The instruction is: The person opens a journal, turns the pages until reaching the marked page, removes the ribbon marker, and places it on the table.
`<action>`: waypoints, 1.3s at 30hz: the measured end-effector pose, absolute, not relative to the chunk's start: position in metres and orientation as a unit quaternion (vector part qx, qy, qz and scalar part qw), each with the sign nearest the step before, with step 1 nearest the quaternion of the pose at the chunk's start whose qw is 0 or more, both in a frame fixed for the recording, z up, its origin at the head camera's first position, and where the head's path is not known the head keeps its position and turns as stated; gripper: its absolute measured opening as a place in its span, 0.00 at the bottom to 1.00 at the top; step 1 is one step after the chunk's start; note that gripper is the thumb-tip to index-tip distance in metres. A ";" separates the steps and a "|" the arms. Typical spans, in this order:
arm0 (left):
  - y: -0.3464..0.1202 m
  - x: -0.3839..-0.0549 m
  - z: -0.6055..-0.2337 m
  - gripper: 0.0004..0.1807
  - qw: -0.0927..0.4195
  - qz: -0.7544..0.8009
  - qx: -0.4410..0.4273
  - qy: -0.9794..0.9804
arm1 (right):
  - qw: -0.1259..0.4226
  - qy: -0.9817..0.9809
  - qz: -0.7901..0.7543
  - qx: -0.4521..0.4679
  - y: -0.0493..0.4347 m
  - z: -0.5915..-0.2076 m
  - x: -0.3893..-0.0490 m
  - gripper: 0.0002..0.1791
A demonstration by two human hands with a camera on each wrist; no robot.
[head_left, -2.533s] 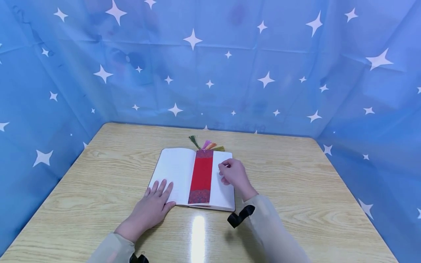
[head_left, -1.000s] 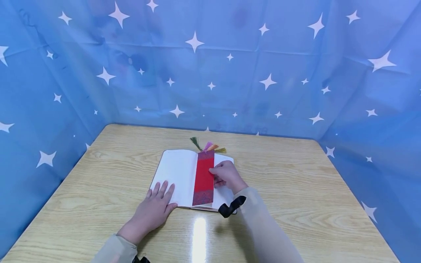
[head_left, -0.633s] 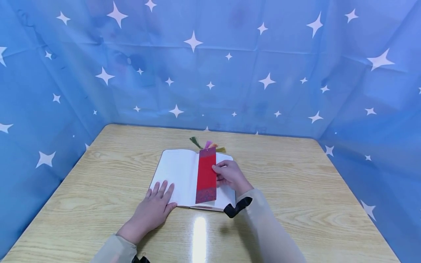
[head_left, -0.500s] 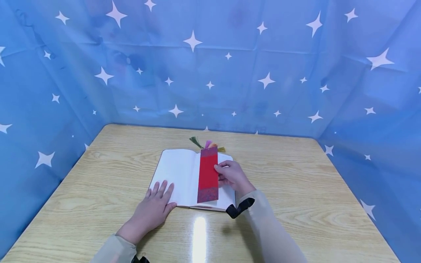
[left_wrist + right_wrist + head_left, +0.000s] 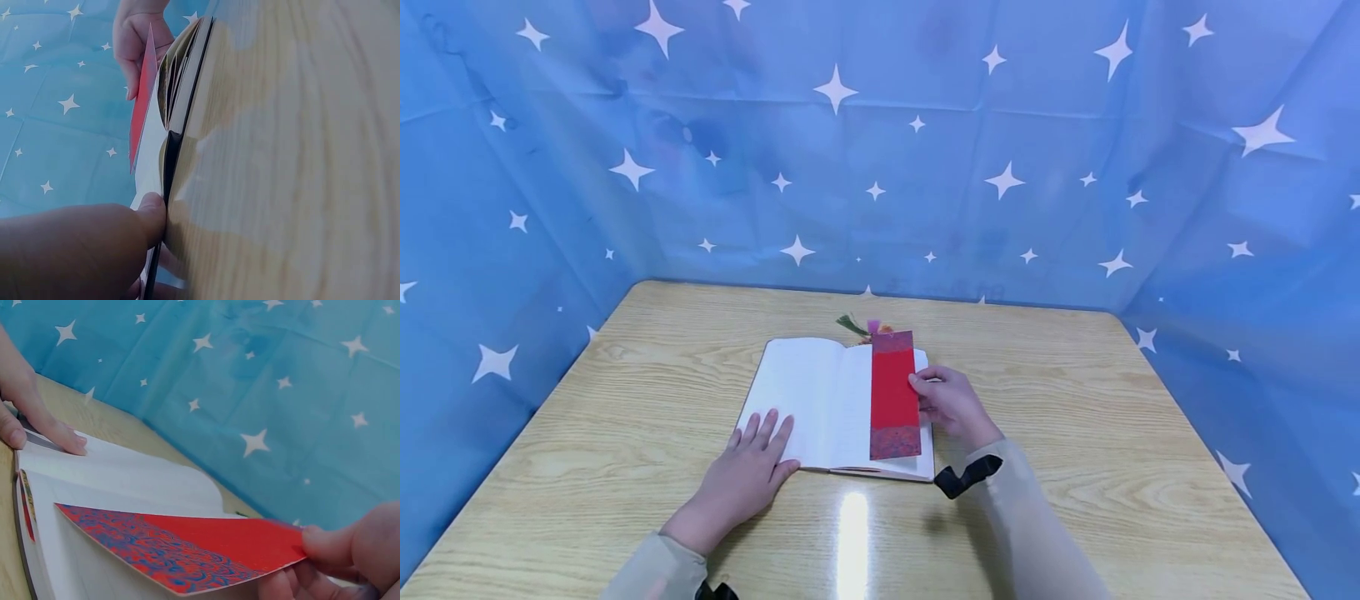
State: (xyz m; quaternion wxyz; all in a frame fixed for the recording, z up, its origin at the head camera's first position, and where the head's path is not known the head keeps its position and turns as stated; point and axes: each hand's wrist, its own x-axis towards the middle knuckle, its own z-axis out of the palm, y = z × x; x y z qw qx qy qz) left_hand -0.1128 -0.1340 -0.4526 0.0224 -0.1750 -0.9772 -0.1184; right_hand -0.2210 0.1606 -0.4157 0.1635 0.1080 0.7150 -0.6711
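Observation:
My right hand (image 5: 955,404) pinches a red bookmark (image 5: 895,392) by its right edge, thumb on top. Patterned bands cross both ends of the bookmark, and it hangs tilted just above the right page in the right wrist view. Under it lies an open notebook (image 5: 801,400) with white pages. My left hand (image 5: 745,483) rests on the notebook's lower left page with straight, spread fingers. Green, purple and orange tassels (image 5: 874,326) show at the notebook's top edge; which one belongs to the held bookmark, I cannot tell.
The notebook lies on a wooden table (image 5: 1075,400). A blue curtain (image 5: 880,150) with white stars stands behind and at both sides. Red and gold edges (image 5: 28,503) of something show between the pages near the spine in the right wrist view.
My right hand came in from the right page, took hold of the bookmark's edge, and lifted it rightward off the notebook's middle. The left hand stayed where it was.

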 end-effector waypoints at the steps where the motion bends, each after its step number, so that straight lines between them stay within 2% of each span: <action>1: -0.134 -0.113 -0.453 0.32 0.022 -0.119 -0.175 -0.977 | 0.162 0.716 -0.670 0.110 0.162 -0.416 -0.221 0.13; 11: -0.135 -0.112 -0.454 0.33 0.020 -0.118 -0.173 -0.978 | 0.148 0.723 -0.665 0.118 0.180 -0.418 -0.219 0.18; 30: -0.135 -0.113 -0.452 0.32 0.026 -0.116 -0.175 -0.977 | 0.134 0.731 -0.657 0.122 0.225 -0.420 -0.216 0.22; 39: -0.134 -0.113 -0.452 0.32 0.014 -0.114 -0.171 -0.979 | 0.121 0.717 -0.674 0.126 0.243 -0.419 -0.210 0.18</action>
